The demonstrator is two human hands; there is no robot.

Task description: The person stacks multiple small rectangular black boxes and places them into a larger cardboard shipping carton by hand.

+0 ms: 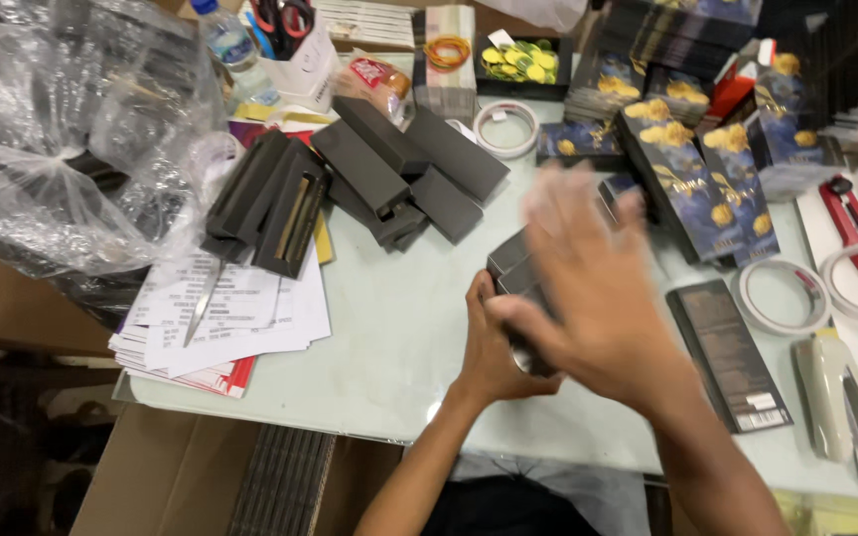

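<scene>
Spans the whole view: pale worktop [399,328], crowded on every side

Fills the far left corner: crumpled clear bag [52,129], holding dark items too blurred by the plastic to name

Stand and lean in rows at the far right: printed cartons [692,179], dark blue with gold; contents not visible

Lie heaped left of centre: grey boxes [389,169], long and narrow, a few showing an open end; nothing seen inside

Spread at the left edge: papers [230,308], with a blade [206,298] on top

Near the middle, close to the body: right hand [593,288], motion-blurred, fingers spread wide above a box [513,273]; cannot tell whether touching it. Under it, left hand [494,352], closed round the near end of that box, holding it just above the worktop

Judged from this: seems mid-way through closing or pressing one box into shape. Next move calls for a steady grip from the left, and for the right palm meeting the box squarely without crushing its thin walls

Lies flat to the right: black sleeve [727,352]

Beyond it: stapler [841,397]

At the back: black tray [518,62], filled with yellow discs

Also at the back: white cup [295,45], holding scissors

Scattered: tape rings [505,129]
</scene>
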